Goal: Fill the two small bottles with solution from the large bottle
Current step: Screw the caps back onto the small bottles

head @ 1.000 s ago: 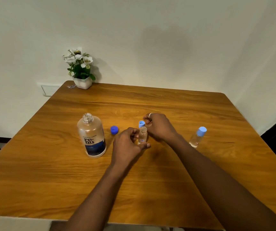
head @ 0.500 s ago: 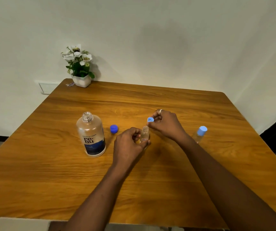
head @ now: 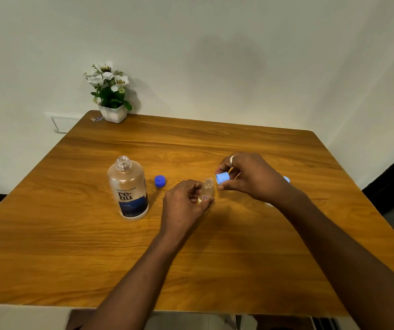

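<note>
Two hands at mid-table, head view: left hand closed around open small bottle, right hand pinching its light-blue cap just beside the neck. Risks: tipping the light bottle; dropping the cap. Large bottle uncapped, upright, nearly full; second small bottle capped, mostly hidden; contents unclear.

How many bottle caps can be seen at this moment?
3. A dark blue cap lies on the table beside the large bottle; a light blue cap is held in the right hand; another light blue cap shows behind the right wrist, mostly hidden.
</note>
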